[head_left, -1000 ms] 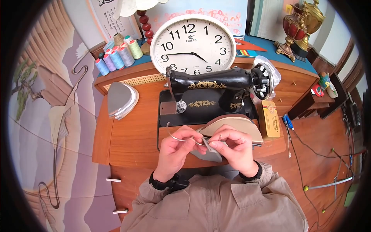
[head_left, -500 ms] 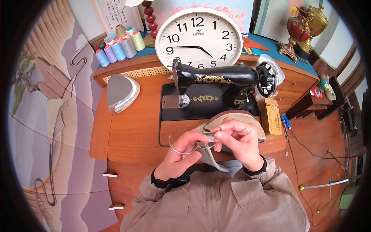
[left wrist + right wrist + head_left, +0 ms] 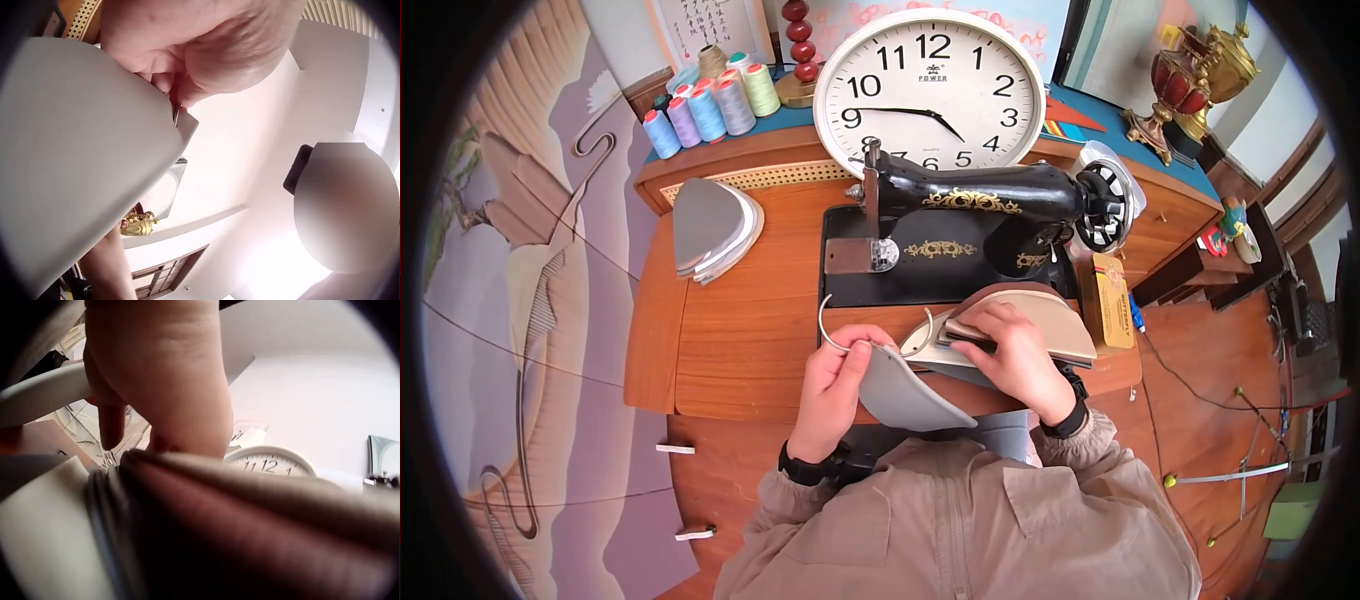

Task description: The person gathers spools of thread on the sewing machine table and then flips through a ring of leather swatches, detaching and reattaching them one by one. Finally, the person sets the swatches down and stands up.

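My left hand [image 3: 830, 385] pinches an open metal ring [image 3: 824, 318] near the table's front edge. From the ring hangs a grey leaf-shaped swatch [image 3: 910, 392], its narrow corner at the fingertips. In the left wrist view this grey swatch [image 3: 81, 150] fills the left side, below the hand [image 3: 206, 50]. To the right, my right hand [image 3: 1025, 365] grips the narrow end of a stack of beige and brown swatches [image 3: 1050, 325], fingers over the top and thumb on the near side. The right wrist view shows the layered swatch edges [image 3: 250, 512] close under that hand [image 3: 162, 375].
Behind the hands stands a black sewing machine [image 3: 960, 200], with a large clock [image 3: 930, 80] beyond it. A pile of grey swatches [image 3: 710, 230] lies at the left. Thread spools [image 3: 725, 105] line the back shelf. A yellow box [image 3: 1112, 300] is beside the stack.
My right hand has left the ring and moved onto the swatch stack. My left hand has drawn the ring slightly left, and the grey swatch now shows broadly below it.
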### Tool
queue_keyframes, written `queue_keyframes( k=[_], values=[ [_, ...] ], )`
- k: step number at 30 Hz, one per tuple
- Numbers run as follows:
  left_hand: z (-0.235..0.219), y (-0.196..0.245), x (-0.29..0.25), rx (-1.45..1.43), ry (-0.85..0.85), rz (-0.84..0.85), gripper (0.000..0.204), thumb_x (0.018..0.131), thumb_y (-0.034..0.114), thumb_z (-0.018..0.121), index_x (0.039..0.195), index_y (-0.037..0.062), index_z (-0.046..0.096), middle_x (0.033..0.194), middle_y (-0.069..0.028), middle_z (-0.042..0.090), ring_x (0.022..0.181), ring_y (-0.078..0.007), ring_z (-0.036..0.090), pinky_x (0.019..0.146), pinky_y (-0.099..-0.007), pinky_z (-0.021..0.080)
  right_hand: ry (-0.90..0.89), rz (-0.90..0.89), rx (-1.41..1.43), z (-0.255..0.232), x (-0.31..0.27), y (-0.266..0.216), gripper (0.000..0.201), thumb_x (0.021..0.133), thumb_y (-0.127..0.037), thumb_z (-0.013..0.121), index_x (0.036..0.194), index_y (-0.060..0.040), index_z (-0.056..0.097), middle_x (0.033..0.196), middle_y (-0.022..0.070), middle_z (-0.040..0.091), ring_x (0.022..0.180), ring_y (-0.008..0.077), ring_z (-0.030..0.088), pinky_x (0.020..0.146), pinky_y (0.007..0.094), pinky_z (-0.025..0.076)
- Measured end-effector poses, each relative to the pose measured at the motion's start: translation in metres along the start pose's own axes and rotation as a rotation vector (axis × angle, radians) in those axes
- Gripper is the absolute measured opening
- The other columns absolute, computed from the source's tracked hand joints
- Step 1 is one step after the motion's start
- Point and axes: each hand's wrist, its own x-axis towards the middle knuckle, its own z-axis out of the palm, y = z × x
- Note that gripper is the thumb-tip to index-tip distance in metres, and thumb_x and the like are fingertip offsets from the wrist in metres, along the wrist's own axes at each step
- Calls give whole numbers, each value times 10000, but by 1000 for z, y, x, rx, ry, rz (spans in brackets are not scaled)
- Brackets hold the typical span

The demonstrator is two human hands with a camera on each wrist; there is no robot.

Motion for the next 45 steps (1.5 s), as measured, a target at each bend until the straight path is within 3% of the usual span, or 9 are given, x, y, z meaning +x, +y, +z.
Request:
queue_keyframes(
  k=[11,13,19,23,25,28,32,40,45],
  values=[
    [3,-3,2,47,4,-4,217,1037,178,438,1099,16,568,985,-40,632,872,-74,575,786,-225,468,-35,53,171,-3,-5,20,130,852,-94,658,945,-10,697,902,134,671,887,330,618,788,398,503],
    [6,-3,3,62,6,-22,219,1045,187,401,1068,14,532,952,-90,627,871,-147,616,796,-282,497,-41,94,222,-3,-7,22,121,858,-80,647,944,-7,690,904,139,670,894,336,617,790,402,502],
    [15,-2,3,282,-85,-7,217,1039,179,424,1069,19,568,980,-53,631,864,-99,588,786,-247,474,37,12,121,1,-6,14,157,874,-40,622,1013,9,675,926,159,666,876,350,620,771,385,499],
    [25,-1,5,315,-126,-10,217,1038,181,432,1070,23,577,972,-35,630,844,-79,576,767,-231,468,166,66,218,-14,-8,2,163,889,-49,618,1032,9,672,920,147,671,829,292,639,758,341,503],
    [30,0,4,292,-127,-132,196,1025,130,444,1067,19,600,957,2,624,864,-59,531,792,-215,423,193,106,307,-23,-12,-7,158,903,-60,611,1028,14,671,928,137,679,816,263,646,761,327,507],
    [38,0,8,300,-123,-87,197,1025,132,447,1059,18,604,939,3,626,855,-61,532,784,-214,422,43,179,646,-32,-20,-13,190,963,-106,582,1073,30,657,945,74,678,887,102,594,788,251,480],
    [42,-1,9,324,-108,-81,203,1027,146,451,1035,20,610,925,6,627,846,-59,532,775,-208,421,19,172,748,-38,-24,-12,191,965,-104,576,1077,31,652,948,81,674,884,110,598,791,254,481],
    [52,4,10,330,-19,-31,260,1039,199,429,974,10,595,854,-39,634,773,-78,581,712,-228,467,-21,-3,561,-48,-24,-10,168,924,-64,614,1070,7,660,862,102,635,773,187,604,709,282,476],
    [58,9,8,387,0,22,258,1037,182,423,968,6,598,841,-47,640,768,-87,588,706,-234,472,-32,108,638,-45,-24,-17,160,904,-80,652,1032,14,668,828,91,640,762,165,604,692,288,477]
  ],
)
